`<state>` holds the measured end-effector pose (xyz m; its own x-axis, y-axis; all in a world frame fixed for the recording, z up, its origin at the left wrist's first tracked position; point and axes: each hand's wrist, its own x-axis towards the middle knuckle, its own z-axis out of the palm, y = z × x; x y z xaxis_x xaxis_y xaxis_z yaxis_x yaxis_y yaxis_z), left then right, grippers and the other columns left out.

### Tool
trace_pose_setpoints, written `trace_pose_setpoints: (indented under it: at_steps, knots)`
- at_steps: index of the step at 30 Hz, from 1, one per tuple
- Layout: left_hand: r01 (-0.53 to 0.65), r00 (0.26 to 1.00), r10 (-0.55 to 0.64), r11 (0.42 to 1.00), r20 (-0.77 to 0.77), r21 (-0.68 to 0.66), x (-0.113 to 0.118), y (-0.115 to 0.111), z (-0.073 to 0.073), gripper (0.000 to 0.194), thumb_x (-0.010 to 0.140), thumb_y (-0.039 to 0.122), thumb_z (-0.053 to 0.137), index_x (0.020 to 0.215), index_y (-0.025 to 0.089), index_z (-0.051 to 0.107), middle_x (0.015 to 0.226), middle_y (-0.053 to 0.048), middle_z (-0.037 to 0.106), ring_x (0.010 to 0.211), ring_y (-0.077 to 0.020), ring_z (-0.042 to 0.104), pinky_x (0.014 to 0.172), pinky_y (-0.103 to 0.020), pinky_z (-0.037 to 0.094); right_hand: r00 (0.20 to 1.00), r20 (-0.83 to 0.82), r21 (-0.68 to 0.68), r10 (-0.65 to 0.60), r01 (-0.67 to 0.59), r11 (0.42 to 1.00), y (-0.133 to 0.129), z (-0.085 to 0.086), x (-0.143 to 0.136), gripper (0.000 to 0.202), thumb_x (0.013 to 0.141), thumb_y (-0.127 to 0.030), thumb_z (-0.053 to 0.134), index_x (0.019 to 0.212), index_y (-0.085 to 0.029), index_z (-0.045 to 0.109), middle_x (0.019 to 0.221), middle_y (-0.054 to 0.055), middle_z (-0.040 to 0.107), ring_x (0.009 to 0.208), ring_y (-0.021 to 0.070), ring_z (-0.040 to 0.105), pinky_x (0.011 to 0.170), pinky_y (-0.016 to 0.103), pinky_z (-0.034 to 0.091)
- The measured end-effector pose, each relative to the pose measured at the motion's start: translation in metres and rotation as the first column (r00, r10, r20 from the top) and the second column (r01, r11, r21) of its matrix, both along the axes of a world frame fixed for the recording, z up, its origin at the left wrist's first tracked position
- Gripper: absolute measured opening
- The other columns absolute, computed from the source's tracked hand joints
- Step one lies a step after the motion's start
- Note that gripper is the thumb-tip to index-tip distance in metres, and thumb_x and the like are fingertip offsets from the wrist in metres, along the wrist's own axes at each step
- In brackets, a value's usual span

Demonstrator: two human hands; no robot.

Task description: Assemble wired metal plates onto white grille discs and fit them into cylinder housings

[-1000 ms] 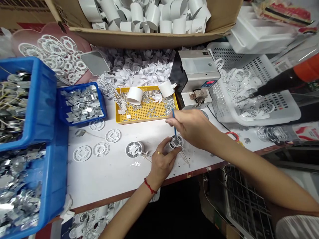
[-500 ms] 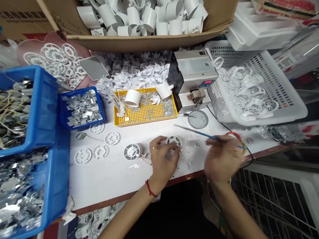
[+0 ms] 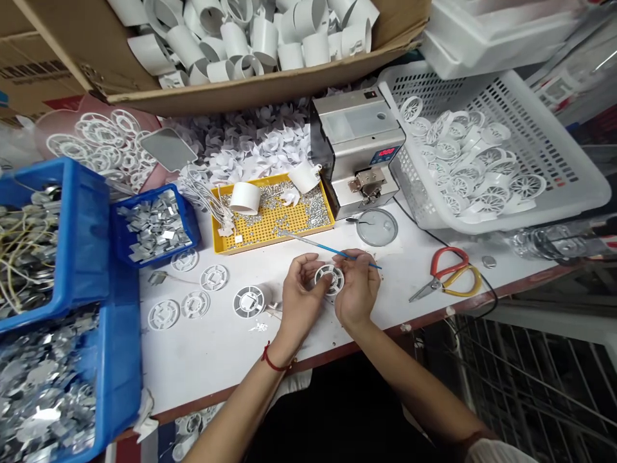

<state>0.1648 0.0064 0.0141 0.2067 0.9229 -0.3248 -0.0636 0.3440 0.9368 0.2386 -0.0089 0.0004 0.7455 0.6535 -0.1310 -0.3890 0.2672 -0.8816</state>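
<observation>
My left hand (image 3: pixel 303 290) is closed on a small white cylindrical housing (image 3: pixel 329 279), its spoked round end facing up and my thumb across it. My right hand (image 3: pixel 357 287) supports the housing from the other side. A slim blue-handled tool (image 3: pixel 332 249) with a pale, thin front end lies across its fingers and points left towards the yellow tray. Another white housing (image 3: pixel 249 301) with a spoked end stands on the table left of my hands, beside tiny white bits (image 3: pixel 260 327). Flat white spoked discs (image 3: pixel 164 315) lie further left.
A yellow tray (image 3: pixel 272 244) holds small metal pieces and white cups. Behind my hands stand a metal machine (image 3: pixel 359 138) with a red display and a round dish (image 3: pixel 376 227). Pliers (image 3: pixel 448 273) lie to the right, near a white basket (image 3: pixel 569 186). Blue bins (image 3: pixel 84 231) line the left.
My right hand has moved left from near the pliers to the housing, bringing the blue-handled tool along. My left hand now grips the housing. The pliers are uncovered.
</observation>
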Motion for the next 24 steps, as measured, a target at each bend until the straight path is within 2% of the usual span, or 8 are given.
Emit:
trace_pose_setpoints:
  at_steps: [3,5,7,9,10,12,17,24]
  knots:
    - [0.015,0.996,-0.009,0.997,-0.094,0.07,0.001,0.002,0.001,0.041,0.072,0.024,0.071,0.108,0.02,0.053,0.09,-0.003,0.066,0.088,-0.0175,0.065,0.085,-0.035,0.052,0.982,0.188,-0.01,0.001,0.001,1.0,-0.002,0.001,0.009,0.03,0.096,-0.041,0.044,0.085,-0.019,0.061,0.071,0.001,0.068,0.063,0.0131,0.063,0.062,0.028,0.05]
    - [-0.005,0.988,0.025,0.992,-0.155,0.125,0.001,-0.001,-0.002,0.039,0.076,0.026,0.069,0.11,0.02,0.053,0.093,-0.003,0.066,0.089,-0.0181,0.065,0.086,-0.036,0.052,0.869,0.489,0.032,-0.08,0.074,0.997,-0.008,0.004,0.034,0.029,0.098,-0.034,0.042,0.085,-0.019,0.063,0.071,0.002,0.068,0.065,0.0149,0.064,0.063,0.03,0.05]
    - [-0.023,0.985,0.055,0.982,-0.163,0.188,-0.001,-0.006,-0.007,0.041,0.08,0.031,0.068,0.115,0.021,0.051,0.103,-0.006,0.066,0.099,-0.0199,0.064,0.092,-0.039,0.05,0.544,0.809,0.157,-0.223,0.166,0.974,-0.019,0.009,0.073,0.027,0.097,-0.029,0.043,0.082,-0.018,0.064,0.068,0.003,0.068,0.066,0.0164,0.064,0.063,0.031,0.049]
    - [0.003,0.987,0.041,0.962,-0.156,0.272,-0.005,-0.013,-0.012,0.048,0.082,0.033,0.066,0.124,0.022,0.047,0.119,-0.01,0.062,0.115,-0.022,0.059,0.102,-0.043,0.046,0.177,0.948,0.231,-0.266,0.195,0.953,-0.031,0.013,0.114,0.025,0.096,-0.023,0.044,0.081,-0.019,0.063,0.064,0.003,0.066,0.062,0.0163,0.062,0.06,0.03,0.047]
    - [0.035,0.984,0.024,0.945,-0.176,0.325,-0.007,-0.017,-0.014,0.053,0.082,0.032,0.067,0.129,0.022,0.044,0.127,-0.011,0.059,0.121,-0.023,0.055,0.106,-0.045,0.043,0.054,0.974,0.205,-0.219,0.194,0.959,-0.035,0.015,0.131,0.024,0.096,-0.022,0.044,0.081,-0.019,0.062,0.063,0.002,0.065,0.06,0.0161,0.061,0.059,0.03,0.046]
    - [0.11,0.966,0.007,0.894,-0.26,0.434,-0.011,-0.022,-0.018,0.064,0.081,0.03,0.069,0.137,0.023,0.039,0.136,-0.012,0.053,0.127,-0.0249,0.052,0.109,-0.047,0.04,-0.095,0.991,0.111,-0.094,0.191,0.975,-0.038,0.016,0.154,0.025,0.096,-0.02,0.042,0.081,-0.019,0.061,0.062,0.002,0.064,0.058,0.0157,0.06,0.059,0.03,0.046]
    - [0.186,0.917,0.064,0.804,-0.394,0.565,-0.014,-0.027,-0.025,0.065,0.082,0.026,0.069,0.139,0.022,0.039,0.132,-0.013,0.057,0.12,-0.0248,0.058,0.102,-0.046,0.049,-0.22,0.976,0.03,0.002,0.141,0.99,-0.028,0.012,0.153,0.019,0.095,-0.017,0.047,0.081,-0.019,0.059,0.064,0.002,0.064,0.059,0.0147,0.057,0.059,0.028,0.043]
    - [0.188,0.897,0.096,0.802,-0.432,0.567,-0.014,-0.027,-0.024,0.066,0.082,0.028,0.07,0.14,0.023,0.038,0.13,-0.013,0.059,0.117,-0.0249,0.06,0.099,-0.044,0.052,-0.157,0.987,-0.022,0.045,0.147,0.989,-0.025,0.011,0.147,0.024,0.095,-0.021,0.048,0.074,-0.019,0.059,0.061,0.002,0.063,0.057,0.0139,0.056,0.055,0.027,0.041]
